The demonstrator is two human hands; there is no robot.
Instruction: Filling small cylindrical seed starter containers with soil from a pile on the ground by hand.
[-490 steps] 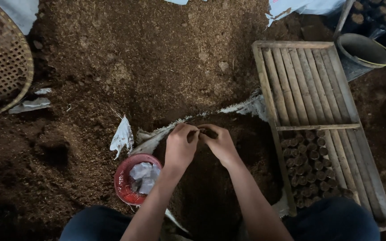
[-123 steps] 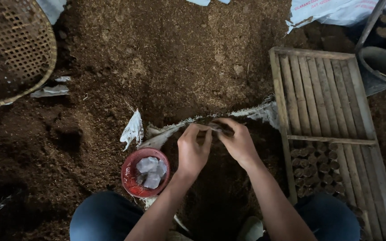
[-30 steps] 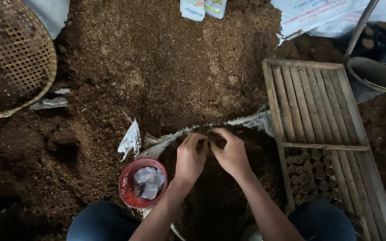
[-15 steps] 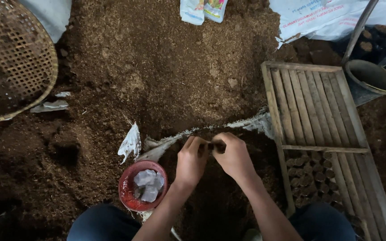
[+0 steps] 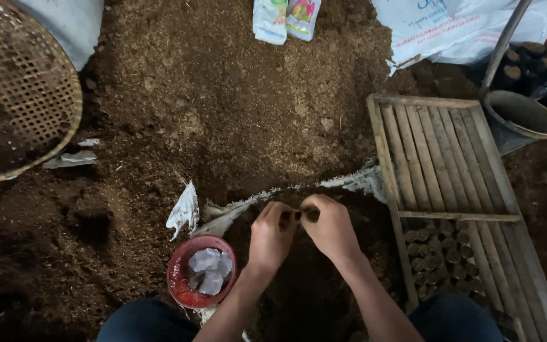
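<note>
Head view: a seated person's left hand (image 5: 272, 233) and right hand (image 5: 332, 227) meet over a dark mound of soil (image 5: 210, 107), fingers of both curled and pinched together on a small dark soil plug (image 5: 297, 215) held between them just above the ground, close in so loose crumbs drop back onto the heap. At eight o'clock from the hands a red bowl (image 5: 182, 288) of crumpled pale wrappers sits within easy reach of the left hand. At three o'clock lies a slatted wooden tray (image 5: 438, 158), its near end packed with rows of finished plugs (image 5: 441, 253) (the far slats are bare). A woven basket (image 5: 14, 95) rests at ten o'clock, two seed packets (image 5: 285, 19) at twelve, a metal bucket (image 5: 527, 114) at two.
</note>
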